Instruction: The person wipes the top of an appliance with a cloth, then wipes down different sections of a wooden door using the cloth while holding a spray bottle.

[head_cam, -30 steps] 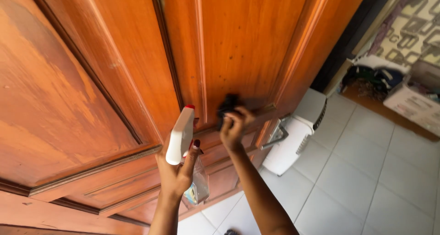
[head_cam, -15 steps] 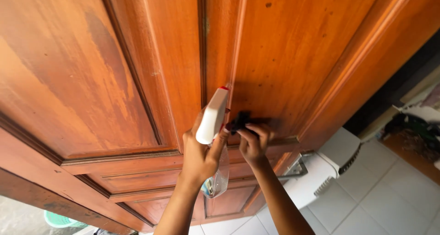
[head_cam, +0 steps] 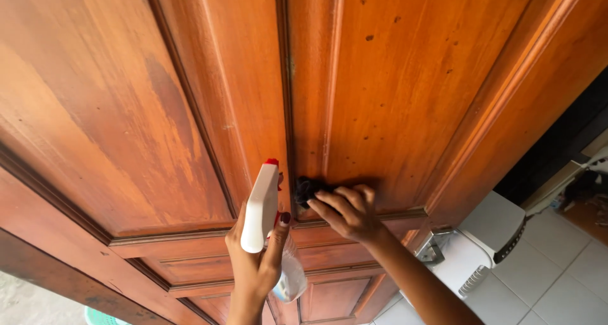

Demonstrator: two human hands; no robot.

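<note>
My left hand [head_cam: 256, 261] grips a white spray bottle [head_cam: 261, 208] with a red nozzle, its clear lower body hanging below my fist. The nozzle points at the wooden door [head_cam: 158, 109]. My right hand [head_cam: 348, 211] presses a dark cloth [head_cam: 307, 189] flat against the door panel, just right of the seam between the two door leaves. Only a small bunch of the cloth shows beyond my fingers.
A white plastic appliance [head_cam: 487, 236] stands on the pale tiled floor [head_cam: 563, 280] at lower right. A metal door handle [head_cam: 430, 252] juts out below my right forearm. A green basket rim [head_cam: 101, 317] peeks in at the bottom left.
The view has swung left and closer to the door. My right hand with the cloth has shifted slightly along the panel; the bottle stays raised beside it.
</note>
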